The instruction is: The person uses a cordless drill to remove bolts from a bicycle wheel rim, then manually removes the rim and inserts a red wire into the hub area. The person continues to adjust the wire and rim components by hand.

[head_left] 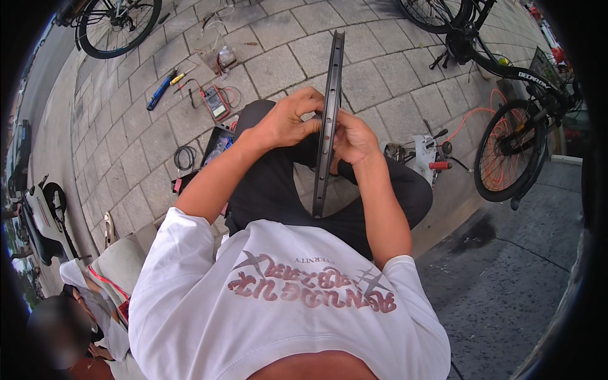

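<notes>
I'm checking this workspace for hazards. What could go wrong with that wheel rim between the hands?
The wheel rim stands upright between the left hand and right hand; a slip might let it tip. The red multimeter lies on the paving near the left knee, so shifting position might knock it.

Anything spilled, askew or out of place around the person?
Possibly a spill: a dark, irregular patch marks the grey paving at right, unlike its surroundings; I can't tell what it is. The rim at the hands shows no obvious damage.
</notes>
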A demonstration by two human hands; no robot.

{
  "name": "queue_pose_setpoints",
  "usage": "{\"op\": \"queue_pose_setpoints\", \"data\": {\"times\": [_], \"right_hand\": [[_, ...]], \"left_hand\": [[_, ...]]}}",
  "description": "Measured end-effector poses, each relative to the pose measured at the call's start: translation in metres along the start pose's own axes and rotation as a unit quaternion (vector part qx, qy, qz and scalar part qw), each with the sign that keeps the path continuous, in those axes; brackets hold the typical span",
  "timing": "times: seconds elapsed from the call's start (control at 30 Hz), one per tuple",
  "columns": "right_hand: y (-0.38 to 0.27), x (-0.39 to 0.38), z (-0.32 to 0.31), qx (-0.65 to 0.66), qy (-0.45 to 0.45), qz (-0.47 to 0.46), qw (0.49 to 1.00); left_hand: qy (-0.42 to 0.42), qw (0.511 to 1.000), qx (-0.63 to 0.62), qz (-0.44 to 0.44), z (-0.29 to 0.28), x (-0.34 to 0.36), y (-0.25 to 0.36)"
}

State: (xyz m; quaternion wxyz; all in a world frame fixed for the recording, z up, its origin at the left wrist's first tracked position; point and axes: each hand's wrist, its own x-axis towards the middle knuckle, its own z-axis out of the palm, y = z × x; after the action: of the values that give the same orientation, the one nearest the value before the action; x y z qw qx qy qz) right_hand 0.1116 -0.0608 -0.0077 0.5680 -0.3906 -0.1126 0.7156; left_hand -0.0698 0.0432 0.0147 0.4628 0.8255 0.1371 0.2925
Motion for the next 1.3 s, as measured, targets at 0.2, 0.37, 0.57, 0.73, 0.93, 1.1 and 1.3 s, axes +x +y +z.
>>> {"op": "queue_pose_setpoints", "data": {"times": [0.2, 0.37, 0.57, 0.73, 0.93, 1.1, 1.3], "right_hand": [[-0.001, 0.005, -0.018, -0.015, -0.055, 0.044, 0.997], [0.007, -0.016, -0.01, 0.009, -0.052, -0.037, 0.998], [0.028, -0.012, -0.041, 0.022, -0.123, -0.092, 0.988], [0.037, -0.005, -0.045, -0.034, -0.096, -0.132, 0.986], [0.035, -0.001, -0.043, -0.024, -0.091, -0.091, 0.991], [0.018, 0.01, -0.049, 0.038, -0.125, 0.009, 0.991], [0.002, -0.005, -0.026, 0.046, -0.047, 0.051, 0.997]], "left_hand": [[0.156, 0.977, 0.145, -0.017, 0.029, -0.017, 0.015], [0.162, 0.971, 0.173, -0.025, 0.035, -0.018, 0.023], [0.13, 0.976, 0.168, -0.043, 0.025, -0.015, 0.036], [0.111, 0.979, 0.168, 0.007, 0.015, -0.014, 0.03], [0.183, 0.956, 0.228, -0.005, 0.036, -0.022, 0.026], [0.262, 0.941, 0.211, -0.031, 0.065, -0.032, 0.022], [0.091, 0.988, 0.123, -0.025, 0.018, -0.038, 0.035]]}}
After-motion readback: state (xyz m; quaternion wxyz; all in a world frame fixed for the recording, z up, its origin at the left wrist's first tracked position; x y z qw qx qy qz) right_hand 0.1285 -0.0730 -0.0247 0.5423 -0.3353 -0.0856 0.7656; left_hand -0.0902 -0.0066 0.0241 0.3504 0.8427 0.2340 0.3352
